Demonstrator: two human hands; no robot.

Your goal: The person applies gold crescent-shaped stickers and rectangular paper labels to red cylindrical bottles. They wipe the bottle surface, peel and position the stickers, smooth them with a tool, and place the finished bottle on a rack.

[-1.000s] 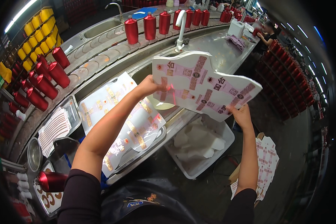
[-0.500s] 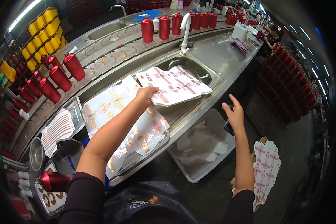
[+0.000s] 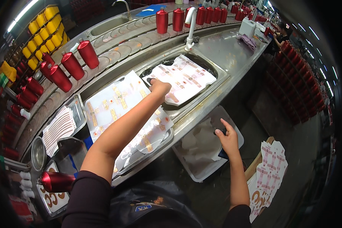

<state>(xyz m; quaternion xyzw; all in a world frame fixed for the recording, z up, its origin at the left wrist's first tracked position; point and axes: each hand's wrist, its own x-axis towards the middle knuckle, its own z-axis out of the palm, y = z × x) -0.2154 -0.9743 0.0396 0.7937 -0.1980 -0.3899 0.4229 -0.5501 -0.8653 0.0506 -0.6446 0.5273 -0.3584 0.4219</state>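
Observation:
My left hand [image 3: 160, 90] grips the near left edge of a stack of white decal sheets [image 3: 188, 78] printed in pink and brown, with a dark cover on one fingertip. The sheets lie over the sink basin [image 3: 219, 80]. My right hand [image 3: 228, 141] is above the white bin, thumb and forefinger apart. A small dark blue object [image 3: 223, 153] shows under its palm, seemingly held by the other fingers; its kind is hidden. Beside the left forearm a large sheet with gold prints [image 3: 114, 99] lies over a clear tray [image 3: 165, 141].
Red bottles [image 3: 88, 54] stand along the conveyor [image 3: 117, 49] behind the sink. A white tap [image 3: 190, 30] rises at the basin's back. Below the counter is a white bin [image 3: 195, 175] of crumpled paper. More printed sheets [image 3: 271, 163] lie at the lower right; one red bottle [image 3: 57, 182] lies lower left.
The decal stack has gone from being held tilted above the sink to lying flatter over its basin. My right hand has moved down and left. The bottles on the conveyor have shifted right.

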